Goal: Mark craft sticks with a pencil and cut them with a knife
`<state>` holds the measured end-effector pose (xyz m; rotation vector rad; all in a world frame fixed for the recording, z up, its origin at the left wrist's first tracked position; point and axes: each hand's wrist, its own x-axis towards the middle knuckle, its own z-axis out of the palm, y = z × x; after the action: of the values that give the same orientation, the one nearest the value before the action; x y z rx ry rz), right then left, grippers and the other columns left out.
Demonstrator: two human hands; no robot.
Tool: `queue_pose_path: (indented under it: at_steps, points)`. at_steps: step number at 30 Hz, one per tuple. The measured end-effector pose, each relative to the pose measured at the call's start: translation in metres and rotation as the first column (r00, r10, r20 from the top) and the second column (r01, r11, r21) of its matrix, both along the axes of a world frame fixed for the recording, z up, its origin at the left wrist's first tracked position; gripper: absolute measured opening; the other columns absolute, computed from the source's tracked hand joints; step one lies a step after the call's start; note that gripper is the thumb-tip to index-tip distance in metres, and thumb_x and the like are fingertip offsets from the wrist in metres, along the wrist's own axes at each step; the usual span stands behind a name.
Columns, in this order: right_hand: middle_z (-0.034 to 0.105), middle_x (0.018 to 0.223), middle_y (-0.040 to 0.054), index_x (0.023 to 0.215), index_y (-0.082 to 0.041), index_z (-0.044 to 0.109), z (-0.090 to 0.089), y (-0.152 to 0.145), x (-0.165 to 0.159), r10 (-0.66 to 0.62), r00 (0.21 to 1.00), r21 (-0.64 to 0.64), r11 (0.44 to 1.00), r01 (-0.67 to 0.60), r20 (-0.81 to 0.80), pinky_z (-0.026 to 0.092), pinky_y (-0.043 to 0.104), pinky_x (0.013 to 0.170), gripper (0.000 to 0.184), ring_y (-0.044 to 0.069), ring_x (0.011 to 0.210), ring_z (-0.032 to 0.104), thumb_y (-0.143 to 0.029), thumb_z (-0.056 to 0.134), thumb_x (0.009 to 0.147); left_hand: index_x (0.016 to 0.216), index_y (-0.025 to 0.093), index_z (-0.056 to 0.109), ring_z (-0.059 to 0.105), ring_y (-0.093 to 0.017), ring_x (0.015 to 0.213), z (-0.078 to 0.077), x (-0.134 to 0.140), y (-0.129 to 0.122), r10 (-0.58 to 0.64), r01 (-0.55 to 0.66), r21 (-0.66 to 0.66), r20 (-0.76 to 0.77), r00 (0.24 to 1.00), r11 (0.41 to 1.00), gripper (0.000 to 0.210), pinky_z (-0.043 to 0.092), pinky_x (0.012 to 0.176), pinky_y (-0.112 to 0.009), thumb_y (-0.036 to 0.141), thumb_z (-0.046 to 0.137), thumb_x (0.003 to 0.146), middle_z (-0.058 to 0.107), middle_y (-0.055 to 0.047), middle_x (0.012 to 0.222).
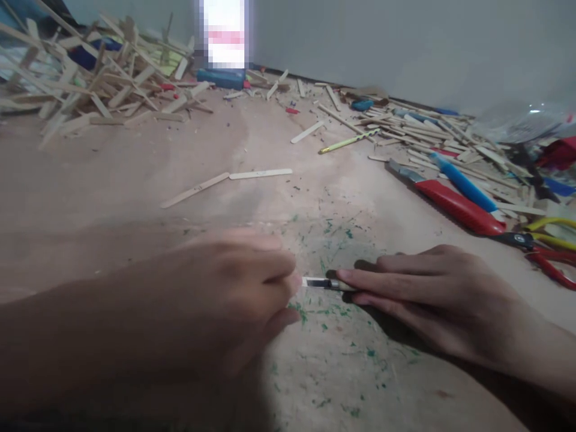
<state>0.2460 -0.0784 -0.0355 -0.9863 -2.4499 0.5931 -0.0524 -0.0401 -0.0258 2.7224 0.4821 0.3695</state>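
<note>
My right hand [432, 294] is closed, its fingers pinching a slim pen-like tool [333, 284] low over the table. The tool has a metal collar and a flat dark front part with a pale edge, and points left. At its left end is my left hand [256, 276], fingers curled and slightly blurred. Whether those fingers grip the tool's end or something else is hidden. Small green shavings [326, 327] lie on the table under and around both hands.
Two craft sticks [261, 174] lie end to end beyond my hands. Piles of craft sticks [112, 90] stand back left and at the right. At right are a yellow pencil [348, 141], a red-handled cutter [459, 207], a blue pen-shaped thing [465, 183] and scissors [551, 255].
</note>
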Motion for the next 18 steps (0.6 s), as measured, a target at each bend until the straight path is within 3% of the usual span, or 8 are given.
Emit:
queue_pose_path:
  at_steps: [5,9,14,18]
  points:
    - [0.081,0.079,0.0060,0.128,-0.026,0.084,0.0073,-0.0005,0.0013,-0.042,0.999,-0.146,0.989,0.039,-0.015,0.056,0.030,0.052,0.029,0.018,0.062,0.075,-0.032,0.059,0.114,0.083,0.019,0.064,0.052,-0.017,0.072,-0.0017,-0.0026,0.0012,0.002,-0.002,-0.014,0.001,1.000,1.000,0.029,0.037,0.069,-0.038,0.017,0.054,0.110,0.062,0.000,0.082]
    - [0.083,0.084,0.0058,0.131,-0.030,0.083,0.0096,-0.0003,0.0003,-0.053,0.999,-0.120,0.991,0.052,-0.006,0.057,0.031,0.052,0.030,0.019,0.062,0.076,-0.029,0.060,0.113,0.081,0.019,0.064,0.051,-0.017,0.073,-0.0014,-0.0010,0.0012,0.006,-0.005,-0.003,0.025,1.000,1.000,0.031,0.038,0.069,-0.037,0.016,0.053,0.110,0.059,0.000,0.079]
    - [0.074,0.073,0.0014,0.135,-0.033,0.082,0.0059,0.0000,-0.0003,-0.038,0.999,-0.082,0.996,0.036,-0.021,0.048,0.028,0.047,0.031,0.014,0.053,0.066,-0.026,0.061,0.113,0.084,0.019,0.065,0.053,-0.017,0.073,-0.0016,-0.0008,0.0000,0.025,-0.024,-0.017,0.011,1.000,1.000,0.030,0.037,0.069,-0.036,0.016,0.052,0.110,0.060,0.000,0.081]
    - [0.086,0.095,0.0072,0.134,-0.030,0.083,0.0065,-0.0017,-0.0002,-0.066,0.997,-0.154,0.986,0.061,-0.029,0.059,0.030,0.056,0.030,0.020,0.070,0.079,-0.026,0.064,0.111,0.087,0.019,0.067,0.053,-0.018,0.074,-0.0018,-0.0023,-0.0001,0.018,-0.018,-0.014,0.018,1.000,1.000,0.028,0.037,0.070,-0.036,0.017,0.052,0.110,0.061,0.000,0.081]
